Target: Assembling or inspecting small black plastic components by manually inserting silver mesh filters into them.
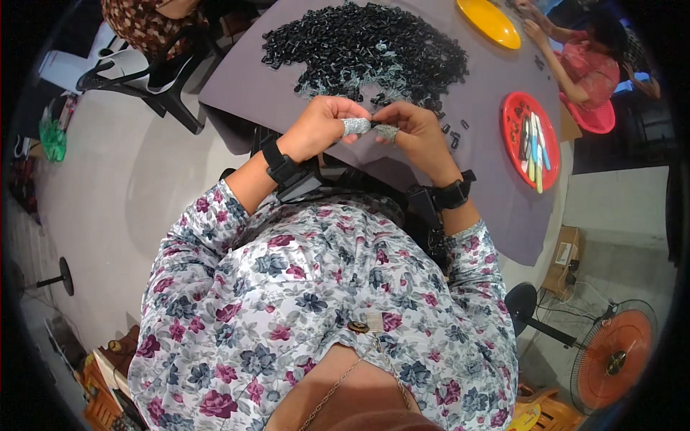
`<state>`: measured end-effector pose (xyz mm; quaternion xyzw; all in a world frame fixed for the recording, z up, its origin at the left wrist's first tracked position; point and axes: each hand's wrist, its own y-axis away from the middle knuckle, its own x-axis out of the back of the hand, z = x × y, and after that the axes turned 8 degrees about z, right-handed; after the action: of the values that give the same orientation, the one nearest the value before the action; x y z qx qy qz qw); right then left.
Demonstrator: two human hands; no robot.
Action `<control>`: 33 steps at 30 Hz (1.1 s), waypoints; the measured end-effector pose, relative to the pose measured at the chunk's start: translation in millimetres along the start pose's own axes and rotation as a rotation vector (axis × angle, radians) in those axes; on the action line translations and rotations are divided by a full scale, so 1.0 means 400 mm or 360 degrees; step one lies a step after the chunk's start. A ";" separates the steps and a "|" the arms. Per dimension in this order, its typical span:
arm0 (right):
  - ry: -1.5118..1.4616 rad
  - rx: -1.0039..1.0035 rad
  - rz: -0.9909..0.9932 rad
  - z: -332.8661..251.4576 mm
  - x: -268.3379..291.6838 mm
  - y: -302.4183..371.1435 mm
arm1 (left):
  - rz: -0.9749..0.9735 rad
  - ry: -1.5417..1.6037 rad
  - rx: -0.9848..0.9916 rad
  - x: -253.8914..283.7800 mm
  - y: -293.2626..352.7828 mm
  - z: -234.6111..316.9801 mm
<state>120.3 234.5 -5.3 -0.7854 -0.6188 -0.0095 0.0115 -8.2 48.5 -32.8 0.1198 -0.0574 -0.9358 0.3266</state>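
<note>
My left hand (316, 131) and my right hand (420, 136) meet at the near edge of the table, fingertips pinched together. Between them is a small black piece (372, 123), mostly hidden by the fingers, so its exact kind does not show. Grey wrapping covers the thumb of each hand. Just beyond the hands spreads a large pile of small black plastic pieces (366, 47). Thin pale blue-green scraps (384, 75) lie over its near side. A few loose black pieces (454, 138) rest to the right of my right hand.
On the table's right stands a red tray (516, 154) with several slim tools (533, 147) with white, blue and green handles. A yellow tray (490, 23) lies farther back. Another person (589, 72) sits at the far right. A black chair (169, 86) stands left, a fan (614, 359) lower right.
</note>
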 end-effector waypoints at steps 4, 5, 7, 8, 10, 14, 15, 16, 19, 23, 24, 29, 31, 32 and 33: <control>0.0019 -0.0004 -0.0048 0.006 0.003 0.000 | -0.0008 0.0101 -0.0002 -0.008 0.003 0.006; 0.0026 -0.0014 -0.0054 0.001 0.002 0.002 | -0.0045 0.0112 0.0015 -0.007 0.002 0.006; -0.0055 -0.0109 -0.0109 -0.013 -0.008 0.010 | -0.0117 0.0134 0.0047 0.001 -0.001 0.004; -0.0092 -0.0159 -0.0138 -0.019 -0.012 0.013 | -0.0192 0.0155 0.0051 0.009 -0.005 0.003; -0.0027 -0.0157 -0.0170 -0.003 -0.011 0.018 | -0.0343 0.0195 0.0056 0.026 -0.016 0.003; -0.0010 -0.0122 -0.0148 0.007 -0.030 0.030 | -0.0407 0.0141 0.0076 0.030 -0.016 0.006; 0.0094 -0.0068 -0.0119 0.017 -0.029 0.030 | -0.0391 0.0142 0.0080 0.032 -0.018 -0.007; 0.0198 -0.0014 -0.0089 0.036 -0.026 0.029 | -0.0376 0.0144 0.0085 0.032 -0.019 -0.014; 0.0535 0.0178 -0.0011 0.043 -0.030 0.030 | -0.0299 0.0195 0.0124 0.013 -0.012 -0.019; 0.0958 0.0504 0.0095 0.004 -0.054 0.032 | -0.0248 0.0248 0.0124 0.001 -0.015 -0.019; 0.1167 0.0570 0.0107 -0.008 -0.061 0.034 | -0.0237 0.0236 0.0124 0.002 -0.016 -0.020; 0.1831 0.0832 0.0104 -0.025 -0.082 0.039 | -0.0251 0.0010 0.0009 0.007 -0.025 -0.038; 0.1905 0.0918 0.0083 -0.018 -0.078 0.041 | -0.0308 -0.0030 0.0005 0.005 -0.022 -0.024; 0.1943 0.0959 0.0071 -0.016 -0.074 0.042 | -0.0351 -0.0045 0.0015 0.004 -0.018 -0.016; 0.1919 0.0930 0.0029 -0.014 -0.071 0.044 | -0.0394 -0.0061 0.0025 0.003 -0.014 -0.009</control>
<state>130.8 202.7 -0.6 -0.6124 -0.4745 -0.2786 0.5676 -11.5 51.9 -37.5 0.1106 -0.0556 -0.9706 0.2064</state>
